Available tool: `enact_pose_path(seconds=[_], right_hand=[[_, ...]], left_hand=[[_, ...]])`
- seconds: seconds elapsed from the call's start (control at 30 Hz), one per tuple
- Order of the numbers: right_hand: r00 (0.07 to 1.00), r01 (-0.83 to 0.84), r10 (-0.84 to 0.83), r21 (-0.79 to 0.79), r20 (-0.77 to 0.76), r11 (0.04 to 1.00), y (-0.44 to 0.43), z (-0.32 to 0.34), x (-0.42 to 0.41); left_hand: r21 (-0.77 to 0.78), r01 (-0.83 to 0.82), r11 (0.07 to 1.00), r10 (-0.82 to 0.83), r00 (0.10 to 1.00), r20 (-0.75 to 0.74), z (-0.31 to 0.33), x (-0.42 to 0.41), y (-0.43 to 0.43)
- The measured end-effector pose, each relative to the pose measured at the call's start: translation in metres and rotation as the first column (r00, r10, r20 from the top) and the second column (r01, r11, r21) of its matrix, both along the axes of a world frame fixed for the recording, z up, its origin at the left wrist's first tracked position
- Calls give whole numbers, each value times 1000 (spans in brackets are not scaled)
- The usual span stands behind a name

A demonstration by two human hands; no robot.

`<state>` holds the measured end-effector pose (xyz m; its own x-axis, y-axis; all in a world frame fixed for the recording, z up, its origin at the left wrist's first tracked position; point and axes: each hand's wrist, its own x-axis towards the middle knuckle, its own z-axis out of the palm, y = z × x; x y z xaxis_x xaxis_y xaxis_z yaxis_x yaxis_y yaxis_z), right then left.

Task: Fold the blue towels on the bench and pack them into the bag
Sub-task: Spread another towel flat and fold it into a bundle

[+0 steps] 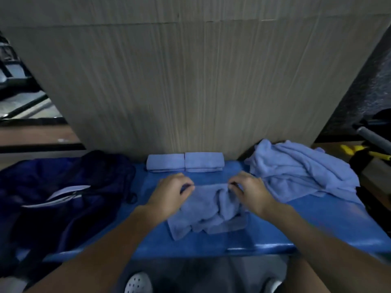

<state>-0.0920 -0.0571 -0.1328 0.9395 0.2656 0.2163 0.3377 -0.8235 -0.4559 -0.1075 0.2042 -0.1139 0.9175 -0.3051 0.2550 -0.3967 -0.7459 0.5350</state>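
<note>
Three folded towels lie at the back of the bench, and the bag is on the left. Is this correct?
Only two folded towels lie at the back of the bench, as the head view shows; the bag is on the left.

You have two folded towels [165, 162] [204, 161] far, one loose towel [208, 210] near, one heap [300, 168] right, one bag [91, 208] left.

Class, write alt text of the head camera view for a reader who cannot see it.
A person's left hand and right hand pinch the far edge of a rumpled blue towel on a blue bench. Two folded towels sit side by side at the back, a loose towel pile lies to the right, and a dark bag to the left.
</note>
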Motion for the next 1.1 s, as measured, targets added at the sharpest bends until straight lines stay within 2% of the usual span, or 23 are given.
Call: enact_pose_path(seconds=[0.1, 0.2, 0.27, 0.33, 0.4, 0.5, 0.6, 0.67, 0.73, 0.83, 0.93, 1.0, 1.1], right_hand=[[999, 32, -31, 43, -22, 999, -10, -20, -10], [982, 188, -190, 127, 2, 974, -19, -35, -11], [959, 282, -271, 173, -87, 944, -20, -37, -11], [920, 350, -309, 149, -242, 925, -19, -39, -12], [893, 388, -338, 126, -297, 913, -18, -42, -12], [884, 388, -291, 226, -365, 894, -14, -44, -11], [882, 368, -222, 315, -416, 875, -8, -43, -12], [892, 361, -201, 369, -406, 856, -5, -45, -11], [887, 369, -179, 420, -425, 829, -1, -43, -11], [890, 331, -149, 387, -430, 861, 3, -47, -8], [876, 338, -166, 331, -453, 881, 3, -52, -8], [895, 345, -189, 360, -403, 867, 6, -51, -9], [922, 350, -202, 488, -330, 799, 13, -44, -11]], left_hand=[[27, -76, 997, 78, 996, -49, -26, -9, 18], [18, -231, 973, 232, 968, -91, -41, -10, 30], [-21, -322, 946, 314, 934, -169, -47, -10, 31], [-47, -381, 923, 361, 903, -234, -49, -10, 29], [-56, -412, 909, 378, 876, -298, -49, -8, 23], [-35, -418, 908, 370, 839, -399, -47, -1, 12], [19, -426, 904, 391, 811, -436, -49, 4, 8], [-87, -452, 888, 358, 797, -487, -53, 8, 9], [-251, -498, 830, 316, 791, -524, -52, 9, 9], [-402, -549, 732, 317, 798, -512, -42, 8, 6], [-465, -539, 702, 373, 835, -405, -29, 7, 8], [-493, -518, 699, 411, 855, -317, -21, 6, 14], [-532, -505, 680, 443, 861, -250, -11, 7, 29]])
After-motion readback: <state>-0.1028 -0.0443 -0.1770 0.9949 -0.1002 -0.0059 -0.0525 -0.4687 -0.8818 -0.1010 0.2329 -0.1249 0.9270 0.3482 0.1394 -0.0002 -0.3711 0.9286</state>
